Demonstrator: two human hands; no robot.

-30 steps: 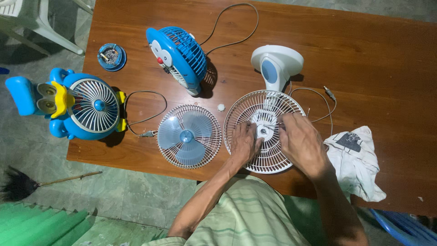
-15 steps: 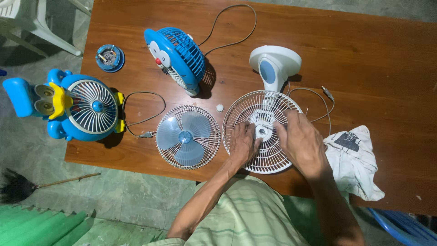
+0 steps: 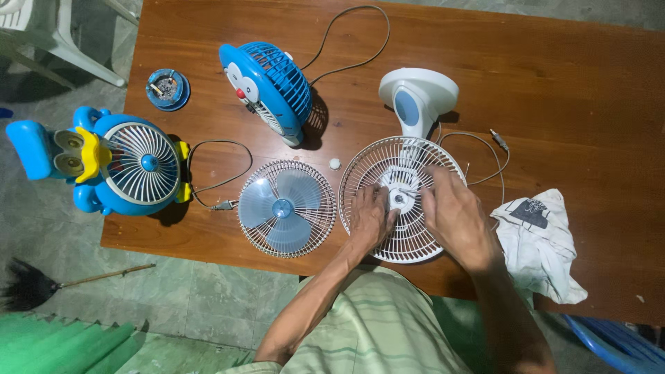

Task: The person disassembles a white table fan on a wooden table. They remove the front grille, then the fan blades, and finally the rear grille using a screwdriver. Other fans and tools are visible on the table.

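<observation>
Little has moved vs half a sec ago: both hands stay on the white fan grille (image 3: 402, 199), right hand (image 3: 454, 218) drawn a touch nearer the hub, fingers bunched closer.

Left hand (image 3: 370, 218) lies on the grille's lower-left w/ fingers curled, tips at the white hub in the middle; grip looks partly closed round the hub's edge, but can't tell if it truly pinches anything. Right hand covers the grille's right side, fingers bent in toward the hub; can't tell what that grip has hold of either, palm hides it.

Grille lies flat on the tabletop (image 3: 568, 90), near its front edge, joined at its far side to a white fan base (image 3: 418, 97) w/ a blue oval panel. Thin cable (image 3: 485, 142) loops off to the right.

Just left of it: a 2nd grille w/ pale blue blades (image 3: 285, 208), flat. Small white cap (image 3: 335, 163) between the two grilles. Further back a blue cartoon fan (image 3: 269, 83), tilted. At the left edge a blue-yellow character fan (image 3: 118, 166). White cloth (image 3: 544, 242) right of the right hand, near but apart
</observation>
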